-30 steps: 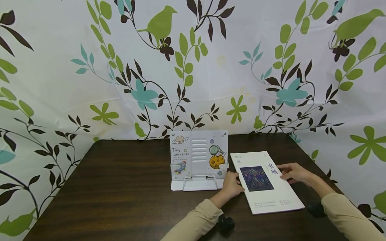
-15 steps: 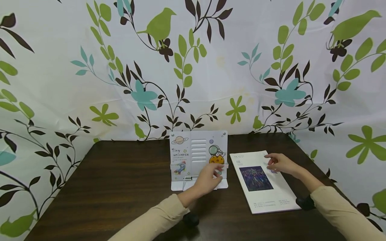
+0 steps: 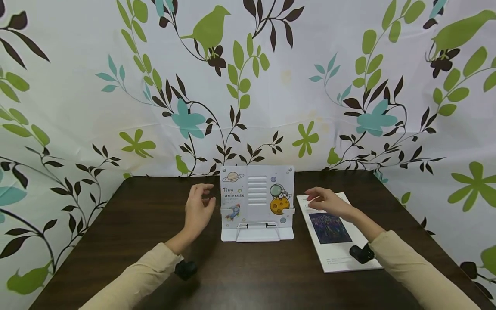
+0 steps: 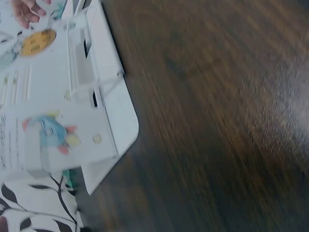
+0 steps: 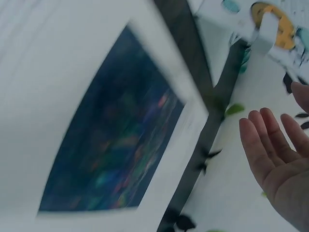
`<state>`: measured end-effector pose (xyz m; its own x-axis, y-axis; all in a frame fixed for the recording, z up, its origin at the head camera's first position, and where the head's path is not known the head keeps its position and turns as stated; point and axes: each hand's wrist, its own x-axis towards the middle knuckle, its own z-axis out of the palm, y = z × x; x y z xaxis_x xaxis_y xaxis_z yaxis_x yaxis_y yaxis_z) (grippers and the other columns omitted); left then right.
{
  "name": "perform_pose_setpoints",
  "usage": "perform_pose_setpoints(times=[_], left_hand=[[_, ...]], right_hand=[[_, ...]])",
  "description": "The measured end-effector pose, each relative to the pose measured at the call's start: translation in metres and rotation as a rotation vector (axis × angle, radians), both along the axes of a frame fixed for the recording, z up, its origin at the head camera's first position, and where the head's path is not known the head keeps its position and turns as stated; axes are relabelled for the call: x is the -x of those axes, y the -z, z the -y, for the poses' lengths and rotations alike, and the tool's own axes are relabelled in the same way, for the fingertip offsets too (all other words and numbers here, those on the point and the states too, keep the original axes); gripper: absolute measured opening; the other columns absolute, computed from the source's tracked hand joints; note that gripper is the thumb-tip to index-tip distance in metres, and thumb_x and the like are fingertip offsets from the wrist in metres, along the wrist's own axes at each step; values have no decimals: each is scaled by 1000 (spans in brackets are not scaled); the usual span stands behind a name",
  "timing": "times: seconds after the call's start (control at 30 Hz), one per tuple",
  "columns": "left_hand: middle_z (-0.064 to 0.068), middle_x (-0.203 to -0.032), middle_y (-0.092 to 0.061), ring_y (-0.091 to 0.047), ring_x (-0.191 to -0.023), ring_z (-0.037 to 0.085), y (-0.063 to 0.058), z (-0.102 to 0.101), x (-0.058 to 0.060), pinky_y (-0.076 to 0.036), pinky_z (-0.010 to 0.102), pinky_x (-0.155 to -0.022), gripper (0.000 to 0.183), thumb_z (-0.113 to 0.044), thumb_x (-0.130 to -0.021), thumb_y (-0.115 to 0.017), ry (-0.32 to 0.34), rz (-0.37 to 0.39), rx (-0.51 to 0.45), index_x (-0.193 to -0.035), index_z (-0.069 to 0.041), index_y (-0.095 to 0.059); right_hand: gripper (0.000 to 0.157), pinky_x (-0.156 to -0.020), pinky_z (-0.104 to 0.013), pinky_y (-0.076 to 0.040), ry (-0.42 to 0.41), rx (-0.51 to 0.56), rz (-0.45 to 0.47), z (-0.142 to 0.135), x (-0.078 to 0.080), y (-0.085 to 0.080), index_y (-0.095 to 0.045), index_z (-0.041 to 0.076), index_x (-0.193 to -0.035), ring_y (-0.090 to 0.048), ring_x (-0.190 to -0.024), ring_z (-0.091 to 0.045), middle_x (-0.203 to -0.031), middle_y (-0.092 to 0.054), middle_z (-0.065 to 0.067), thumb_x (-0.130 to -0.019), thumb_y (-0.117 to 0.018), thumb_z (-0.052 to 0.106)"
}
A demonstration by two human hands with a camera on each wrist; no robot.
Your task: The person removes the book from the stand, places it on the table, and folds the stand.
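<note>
A white book stand (image 3: 257, 202) printed with "Tiny universe", a rocket and an astronaut stands upright at the middle of the table. Its wire page holder (image 3: 257, 232) is at the front. Just left of the stand, my left hand (image 3: 198, 211) hovers with loosely bent fingers and holds nothing. My right hand (image 3: 329, 201) is over the top part of a white book (image 3: 348, 254), between it and the stand's right side, also holding nothing. The book lies flat and has a dark picture (image 5: 111, 140) on its cover. In the right wrist view the right hand's fingers (image 5: 270, 140) are spread.
The dark wooden table (image 3: 248, 280) runs back to a white cloth (image 3: 271, 112) printed with birds and leaves. Each wrist carries a small black camera, the left one (image 3: 186, 270) over the table and the right one (image 3: 362, 254) over the book.
My left hand has left the book's left edge and crossed in front of the stand to its left side. My right hand has let go of the book's right edge and moved left.
</note>
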<state>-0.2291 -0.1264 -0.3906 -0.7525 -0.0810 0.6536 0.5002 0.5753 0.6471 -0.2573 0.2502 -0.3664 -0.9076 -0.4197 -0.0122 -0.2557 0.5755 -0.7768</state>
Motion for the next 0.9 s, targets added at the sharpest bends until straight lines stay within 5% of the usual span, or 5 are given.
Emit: perform_pose_setpoints(times=[0.3, 0.6, 0.9], left_hand=[[19, -105, -56, -58, -90, 28, 8, 4, 14, -53, 35, -70, 44, 6, -77, -64, 51, 219, -84, -119, 4, -52], [14, -88, -62, -61, -81, 24, 10, -7, 17, -47, 36, -73, 23, 6, -79, -60, 107, 208, -70, -103, 4, -60], [12, -84, -61, -59, -77, 22, 11, -9, 23, -48, 32, -70, 22, 9, -78, -59, 100, 201, -75, -99, 3, -60]], right_hand=[[40, -80, -41, -50, 18, 133, -76, 42, 5, 4, -41, -11, -123, -55, -93, -31, -105, -54, -26, -88, -54, 3], [20, -68, -35, -54, 40, 311, -182, 48, 10, 17, -53, -7, -106, -60, -79, -21, -89, -60, -16, -87, -53, 0], [22, -70, -34, -54, 129, 276, -127, 54, 11, 17, -50, -12, -109, -59, -84, -29, -93, -56, -23, -87, -47, -9]])
